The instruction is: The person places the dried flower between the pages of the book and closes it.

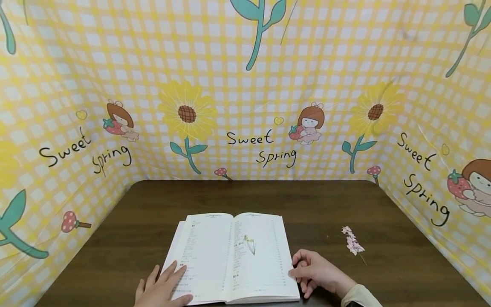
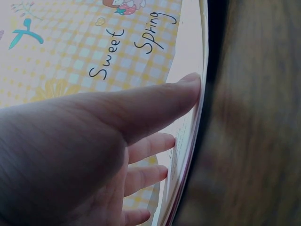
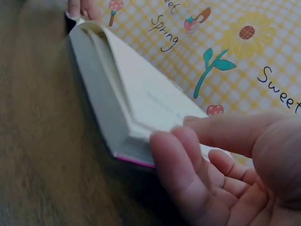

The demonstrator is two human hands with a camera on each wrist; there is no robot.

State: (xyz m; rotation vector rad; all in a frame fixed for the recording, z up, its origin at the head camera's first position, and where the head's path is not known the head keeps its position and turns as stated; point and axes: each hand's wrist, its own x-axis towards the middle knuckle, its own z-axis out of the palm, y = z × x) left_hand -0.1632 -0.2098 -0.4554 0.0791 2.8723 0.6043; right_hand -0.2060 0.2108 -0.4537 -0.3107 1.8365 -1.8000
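Note:
An open book (image 1: 207, 260) with printed pages lies on the table. On its right page rests a small pressed sprig (image 1: 250, 244) with yellow-green tips and thin stems. My left hand (image 1: 163, 288) lies with spread fingers on the lower left page, its thumb (image 2: 160, 101) along the book's near edge. At the right edge, my right hand (image 1: 316, 270) pinches the book's pages between thumb and curled fingers. The right wrist view shows the upper page (image 3: 146, 89) raised a little from the thick stack below, with the fingertips at its corner.
To the right of the book, a sprig of pink blossoms (image 1: 353, 241) lies on the dark wooden table (image 1: 153, 200). A yellow checked cloth (image 1: 245, 102) with printed flowers and lettering hangs around the back and both sides.

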